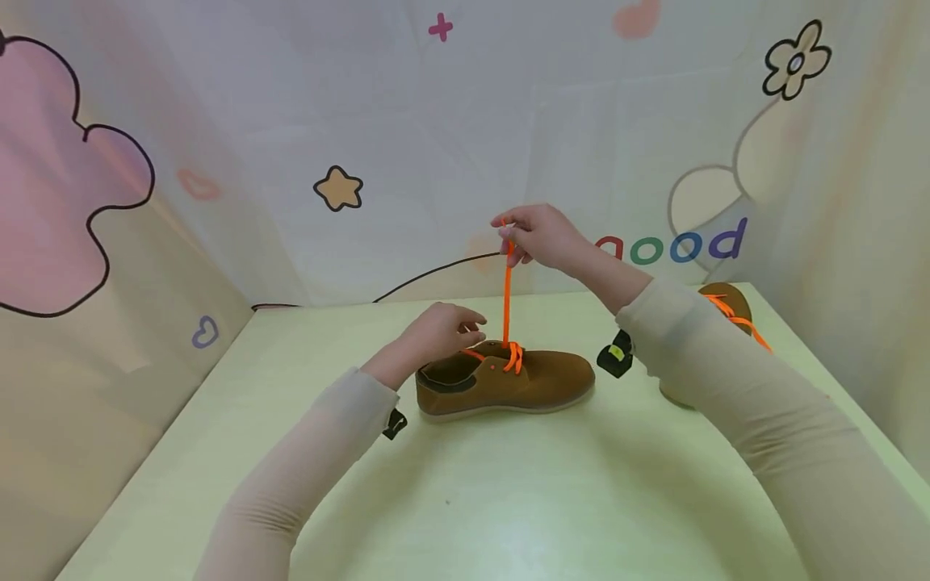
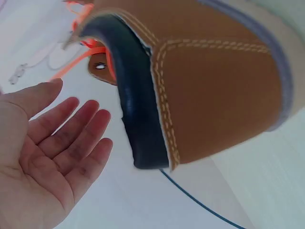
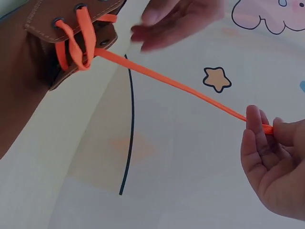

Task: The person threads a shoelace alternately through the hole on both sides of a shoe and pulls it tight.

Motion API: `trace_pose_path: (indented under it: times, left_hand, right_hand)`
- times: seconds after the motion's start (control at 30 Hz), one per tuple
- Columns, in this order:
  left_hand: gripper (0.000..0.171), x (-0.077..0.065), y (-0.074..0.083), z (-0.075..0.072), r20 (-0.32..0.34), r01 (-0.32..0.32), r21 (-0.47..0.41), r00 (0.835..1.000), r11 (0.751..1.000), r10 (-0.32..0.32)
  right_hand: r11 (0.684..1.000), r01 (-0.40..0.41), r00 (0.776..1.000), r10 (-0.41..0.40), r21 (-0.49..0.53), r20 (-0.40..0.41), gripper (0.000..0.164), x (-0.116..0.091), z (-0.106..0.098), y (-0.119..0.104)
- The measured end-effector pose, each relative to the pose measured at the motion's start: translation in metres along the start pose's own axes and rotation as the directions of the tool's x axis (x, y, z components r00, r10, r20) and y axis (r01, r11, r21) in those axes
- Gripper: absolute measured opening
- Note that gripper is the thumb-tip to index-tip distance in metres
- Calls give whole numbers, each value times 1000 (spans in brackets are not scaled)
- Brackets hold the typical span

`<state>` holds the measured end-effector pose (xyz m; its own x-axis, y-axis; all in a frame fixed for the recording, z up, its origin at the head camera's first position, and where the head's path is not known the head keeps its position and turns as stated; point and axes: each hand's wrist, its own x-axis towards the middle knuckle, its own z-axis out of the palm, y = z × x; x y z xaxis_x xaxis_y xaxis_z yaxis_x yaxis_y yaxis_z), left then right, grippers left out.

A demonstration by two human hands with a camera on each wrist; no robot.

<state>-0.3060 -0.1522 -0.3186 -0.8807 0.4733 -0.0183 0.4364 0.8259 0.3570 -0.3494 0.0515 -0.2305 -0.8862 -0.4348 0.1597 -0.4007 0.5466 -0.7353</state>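
Observation:
A brown shoe (image 1: pixel 545 379) with orange lacing stands on the table, toe to the right. My right hand (image 1: pixel 541 234), raised above it, pinches an orange shoelace (image 1: pixel 507 298) between thumb and fingers. That lace runs taut from the eyelets up to the fingers, as the right wrist view shows too. Over the shoe's opening is my left hand (image 1: pixel 439 331), its fingers relaxed and apart. In the left wrist view the palm (image 2: pixel 43 176) holds nothing, and another stretch of lace (image 2: pixel 76 63) passes near the thumb tip. Looped lace (image 3: pixel 81 43) crosses the eyelets in the right wrist view.
A second brown shoe (image 1: pixel 726 303) with orange laces stands at the table's right side, partly hidden by my right sleeve. Behind the pale table (image 1: pixel 450 500) hangs a printed cloth (image 1: pixel 407 105). Each wrist carries a small black camera mount (image 1: pixel 614 355).

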Motion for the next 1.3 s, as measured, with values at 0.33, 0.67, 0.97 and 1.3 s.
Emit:
trace_pose_path:
  times: [0.33, 0.67, 0.97, 1.3]
  left_hand:
    - [14, -26, 8, 10, -18, -49, -23, 999, 999, 49]
    - [11, -32, 7, 28, -107, -109, -22, 989, 994, 106]
    - [11, -33, 6, 28, -133, -112, -35, 985, 993, 106]
    - [12, -33, 6, 30, -141, -38, -25, 989, 999, 34]
  right_hand:
    - [948, 166, 976, -120, -273, 179, 14, -18, 26, 25]
    - [865, 403, 889, -293, -298, 353, 15, -38, 76, 54]
    - [830, 480, 857, -375, -284, 354, 19, -41, 80, 59]
    - [900, 383, 889, -297, -209, 349, 27, -44, 85, 61]
